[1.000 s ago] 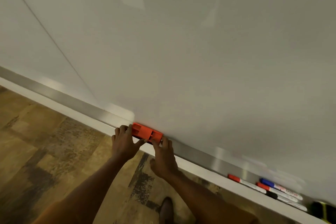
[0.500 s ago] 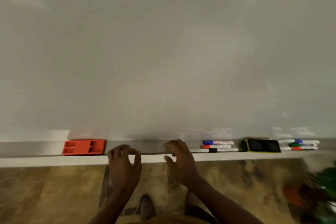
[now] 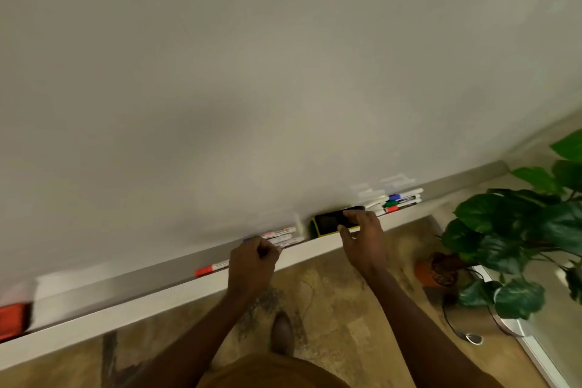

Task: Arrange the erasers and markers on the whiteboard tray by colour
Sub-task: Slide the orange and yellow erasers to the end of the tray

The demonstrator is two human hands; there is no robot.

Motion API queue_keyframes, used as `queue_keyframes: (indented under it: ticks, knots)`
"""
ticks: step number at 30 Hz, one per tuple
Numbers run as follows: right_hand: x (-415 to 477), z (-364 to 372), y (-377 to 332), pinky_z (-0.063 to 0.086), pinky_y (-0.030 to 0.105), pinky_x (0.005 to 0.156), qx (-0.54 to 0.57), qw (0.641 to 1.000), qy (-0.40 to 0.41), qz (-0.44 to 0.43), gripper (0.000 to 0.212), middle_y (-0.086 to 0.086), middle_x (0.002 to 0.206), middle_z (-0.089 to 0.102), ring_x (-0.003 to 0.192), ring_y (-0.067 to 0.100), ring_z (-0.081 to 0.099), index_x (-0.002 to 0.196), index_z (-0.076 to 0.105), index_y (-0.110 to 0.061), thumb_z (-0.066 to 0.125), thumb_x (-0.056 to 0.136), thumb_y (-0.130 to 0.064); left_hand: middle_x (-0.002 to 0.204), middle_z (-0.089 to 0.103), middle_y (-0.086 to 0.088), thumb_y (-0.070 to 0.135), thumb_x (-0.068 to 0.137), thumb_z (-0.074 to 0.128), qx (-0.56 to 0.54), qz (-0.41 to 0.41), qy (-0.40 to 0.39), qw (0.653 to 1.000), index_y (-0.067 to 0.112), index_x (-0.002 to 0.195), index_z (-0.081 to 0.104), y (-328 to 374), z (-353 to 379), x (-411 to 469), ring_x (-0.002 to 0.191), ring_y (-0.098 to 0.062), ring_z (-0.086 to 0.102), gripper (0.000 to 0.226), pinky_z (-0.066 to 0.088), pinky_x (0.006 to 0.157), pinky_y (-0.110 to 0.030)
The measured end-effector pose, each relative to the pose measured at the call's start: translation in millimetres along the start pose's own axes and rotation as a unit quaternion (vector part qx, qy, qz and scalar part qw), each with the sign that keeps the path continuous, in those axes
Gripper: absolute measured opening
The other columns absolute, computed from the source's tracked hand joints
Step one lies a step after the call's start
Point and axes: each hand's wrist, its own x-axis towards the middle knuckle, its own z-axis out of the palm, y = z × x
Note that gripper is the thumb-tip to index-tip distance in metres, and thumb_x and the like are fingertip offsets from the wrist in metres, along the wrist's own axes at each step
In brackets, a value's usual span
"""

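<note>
Long metal tray with white front lip, tilted across view under smooth whiteboard. Left hand curled, fingers closed on marker cluster, white barrels; which marker gripped, cannot tell. Right hand clamped on black eraser, rectangular block, yellow-green edge, thumb front, fingers on top. Red-capped marker lies alone left of left hand. Red eraser far left, blurred. More markers, blue, green, red caps, right of black eraser. Leafy plant at right.
</note>
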Motion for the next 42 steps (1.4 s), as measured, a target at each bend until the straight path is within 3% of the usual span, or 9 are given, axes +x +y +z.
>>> queue_keyframes:
  ticks: [5, 9, 13, 19, 23, 27, 33, 37, 42]
  knots:
    - [30, -19, 41, 0.056, 0.05, 0.099, -0.001, 0.998, -0.011, 0.063, 0.053, 0.018, 0.14, 0.054, 0.131, 0.033, 0.049, 0.138, 0.06, -0.009, 0.077, 0.092, -0.027, 0.09, 0.075, -0.001, 0.027, 0.091, 0.082, -0.012, -0.022, -0.04, 0.999, 0.011, 0.095, 0.072, 39, 62, 16, 0.083, -0.017, 0.07, 0.019, 0.058, 0.081, -0.038]
    - [46, -20, 60, 0.049, 0.051, 0.107, 0.003, 0.995, -0.048, 0.09, 0.061, 0.017, 0.147, 0.052, 0.139, 0.032, 0.047, 0.144, 0.055, -0.011, 0.075, 0.093, -0.037, 0.106, 0.07, -0.005, 0.027, 0.091, 0.082, -0.009, -0.039, -0.041, 0.998, 0.007, 0.111, 0.067, 48, 92, 28, 0.097, -0.024, 0.068, 0.032, 0.055, 0.086, -0.036]
    - [56, -15, 66, 0.053, 0.046, 0.104, 0.039, 0.988, -0.085, 0.122, 0.061, 0.013, 0.137, 0.064, 0.123, 0.029, 0.063, 0.142, 0.057, -0.009, 0.077, 0.092, -0.038, 0.111, 0.071, -0.009, 0.03, 0.092, 0.081, 0.0, -0.068, -0.033, 0.997, 0.005, 0.123, 0.064, 54, 104, 39, 0.103, -0.027, 0.067, 0.044, 0.053, 0.088, -0.034]
    - [61, -10, 74, 0.06, 0.044, 0.095, 0.116, 0.972, -0.119, 0.169, 0.048, 0.011, 0.12, 0.076, 0.098, 0.025, 0.075, 0.133, 0.065, -0.009, 0.08, 0.09, -0.023, 0.113, 0.077, -0.009, 0.035, 0.094, 0.079, -0.058, -0.115, -0.047, 0.991, 0.01, 0.126, 0.069, 61, 116, 51, 0.106, -0.029, 0.072, 0.042, 0.058, 0.099, -0.049]
    - [56, -8, 77, 0.065, 0.037, 0.078, 0.156, 0.967, -0.112, 0.165, 0.048, 0.007, 0.108, 0.077, 0.082, 0.018, 0.076, 0.133, 0.066, -0.01, 0.082, 0.088, -0.019, 0.103, 0.078, -0.011, 0.029, 0.095, 0.078, -0.115, -0.123, -0.037, 0.985, 0.02, 0.101, 0.07, 64, 120, 49, 0.097, -0.029, 0.077, 0.013, 0.063, 0.094, -0.052]
    - [49, -9, 79, 0.067, 0.042, 0.078, 0.264, 0.943, -0.087, 0.181, 0.042, 0.002, 0.104, 0.075, 0.077, 0.016, 0.079, 0.123, 0.071, -0.014, 0.086, 0.084, -0.017, 0.108, 0.078, -0.016, 0.018, 0.095, 0.079, -0.177, -0.135, 0.01, 0.975, 0.002, 0.116, 0.07, 66, 117, 45, 0.093, -0.031, 0.08, 0.028, 0.065, 0.09, -0.051]
    - [38, -19, 71, 0.066, 0.044, 0.079, 0.445, 0.868, -0.071, 0.209, 0.02, 0.017, 0.101, 0.078, 0.093, 0.032, 0.079, 0.103, 0.072, -0.007, 0.082, 0.086, -0.01, 0.105, 0.081, -0.002, 0.006, 0.09, 0.082, -0.218, -0.103, 0.013, 0.97, 0.014, 0.108, 0.073, 62, 95, 32, 0.103, -0.023, 0.078, 0.022, 0.065, 0.087, -0.037]
    - [33, -31, 60, 0.063, 0.047, 0.087, 0.491, 0.846, -0.13, 0.164, 0.037, 0.014, 0.111, 0.078, 0.104, 0.032, 0.076, 0.122, 0.071, -0.013, 0.081, 0.087, -0.008, 0.103, 0.083, 0.005, 0.006, 0.087, 0.084, -0.233, -0.08, 0.026, 0.969, 0.022, 0.107, 0.082, 55, 71, 19, 0.103, -0.019, 0.078, 0.026, 0.063, 0.095, -0.043]
    - [34, -35, 41, 0.061, 0.045, 0.095, 0.503, 0.837, -0.187, 0.111, 0.036, 0.008, 0.121, 0.077, 0.115, 0.028, 0.073, 0.127, 0.073, -0.018, 0.076, 0.091, -0.016, 0.101, 0.084, 0.009, 0.004, 0.087, 0.084, -0.215, -0.032, 0.064, 0.974, 0.027, 0.109, 0.083, 55, 44, 5, 0.097, -0.009, 0.079, 0.032, 0.061, 0.087, -0.027]
